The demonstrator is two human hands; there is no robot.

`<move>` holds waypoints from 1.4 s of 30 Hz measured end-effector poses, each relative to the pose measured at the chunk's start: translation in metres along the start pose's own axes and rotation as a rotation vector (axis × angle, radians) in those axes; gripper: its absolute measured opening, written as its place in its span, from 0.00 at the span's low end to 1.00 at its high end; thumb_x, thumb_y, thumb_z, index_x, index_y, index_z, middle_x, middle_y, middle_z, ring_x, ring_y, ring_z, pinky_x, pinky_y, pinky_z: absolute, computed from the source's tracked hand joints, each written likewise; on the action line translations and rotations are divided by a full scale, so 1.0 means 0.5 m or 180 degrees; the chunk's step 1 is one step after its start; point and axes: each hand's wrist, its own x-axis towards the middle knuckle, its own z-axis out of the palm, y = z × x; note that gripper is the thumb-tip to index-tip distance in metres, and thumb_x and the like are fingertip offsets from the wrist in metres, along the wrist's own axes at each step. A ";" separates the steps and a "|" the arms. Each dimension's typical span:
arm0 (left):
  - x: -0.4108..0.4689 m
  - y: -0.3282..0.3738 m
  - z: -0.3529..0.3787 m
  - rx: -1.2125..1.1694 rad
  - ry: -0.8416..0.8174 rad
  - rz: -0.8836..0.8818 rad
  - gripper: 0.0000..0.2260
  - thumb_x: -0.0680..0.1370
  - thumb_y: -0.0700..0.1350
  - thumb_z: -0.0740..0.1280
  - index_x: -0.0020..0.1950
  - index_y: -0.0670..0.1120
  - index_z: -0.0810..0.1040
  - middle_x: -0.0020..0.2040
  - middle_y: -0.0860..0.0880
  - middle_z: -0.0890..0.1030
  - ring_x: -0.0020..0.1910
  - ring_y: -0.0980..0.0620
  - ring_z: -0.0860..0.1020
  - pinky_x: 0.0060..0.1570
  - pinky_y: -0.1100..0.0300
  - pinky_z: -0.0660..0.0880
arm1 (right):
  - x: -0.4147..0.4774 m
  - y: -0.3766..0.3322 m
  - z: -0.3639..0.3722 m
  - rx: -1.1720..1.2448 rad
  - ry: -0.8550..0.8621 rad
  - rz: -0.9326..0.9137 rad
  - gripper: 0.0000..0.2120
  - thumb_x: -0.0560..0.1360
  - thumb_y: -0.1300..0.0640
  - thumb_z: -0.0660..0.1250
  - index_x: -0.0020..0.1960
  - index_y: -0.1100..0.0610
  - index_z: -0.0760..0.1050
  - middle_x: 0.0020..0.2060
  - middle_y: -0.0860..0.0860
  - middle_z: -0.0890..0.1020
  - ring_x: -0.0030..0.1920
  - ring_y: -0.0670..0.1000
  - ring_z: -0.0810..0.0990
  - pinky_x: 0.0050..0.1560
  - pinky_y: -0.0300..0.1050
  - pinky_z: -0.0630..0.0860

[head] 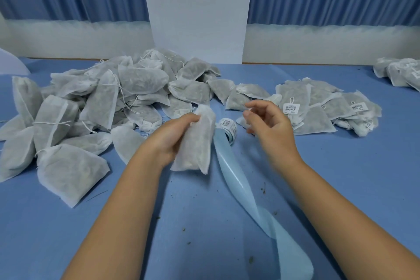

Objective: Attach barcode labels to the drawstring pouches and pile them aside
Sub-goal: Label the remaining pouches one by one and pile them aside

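The left hand (172,136) grips a pouch (197,141) by its side, fingers and thumb curled round the white fabric, holding it lengthwise just above the table (341,177) with its gathered neck pointing away from the person. The right hand (270,125) hangs apart from it, off to the pouch's right, fingers loosely curled and blurred; I cannot tell whether anything is pinched at the fingertips. Between the two hands sits the label roll (229,128), touching the table, printed barcodes showing on its outer turn. From it a pale blue backing strip (238,184) trails back towards the person, twisting once as it passes between the forearms. Out past the left hand spreads a big loose heap (102,102) of pouches, their strings straggling, none showing a label from here. Just beyond the right hand and off to its right lies a flatter pile (318,107), and there a white label (291,108) shows on one pouch. A few more pouches (400,73) lie well apart, far off to the right. Dark crumbs (263,188) speckle the cloth near the right forearm.
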 end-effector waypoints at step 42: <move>-0.032 -0.004 0.015 0.1435 -0.0604 0.1026 0.22 0.58 0.60 0.79 0.47 0.53 0.86 0.49 0.47 0.86 0.52 0.46 0.84 0.58 0.50 0.79 | -0.001 -0.005 0.011 0.0178 -0.0368 0.1111 0.07 0.72 0.57 0.74 0.35 0.52 0.84 0.30 0.44 0.80 0.31 0.41 0.73 0.36 0.37 0.72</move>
